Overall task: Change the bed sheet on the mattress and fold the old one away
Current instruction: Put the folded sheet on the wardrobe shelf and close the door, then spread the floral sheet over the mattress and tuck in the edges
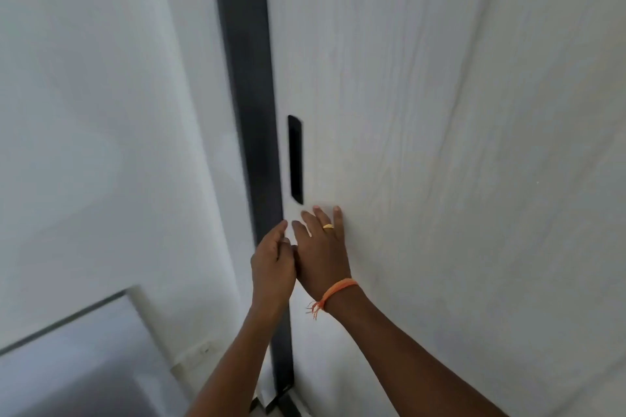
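No sheet or mattress is in view. I face a tall white wardrobe door (406,112) with a black recessed handle slot (295,159) near its left edge. My right hand (321,247) lies flat on the door just below the slot, fingers spread; it wears a gold ring, with an orange thread at the wrist. My left hand (272,264) is beside it at the door's left edge, fingers loosely curled, holding nothing that I can see.
A dark vertical frame strip (250,112) runs along the door's left edge down to the floor. A white wall (101,112) lies to the left. A grey flat panel (67,359) with a pale rim sits at the lower left.
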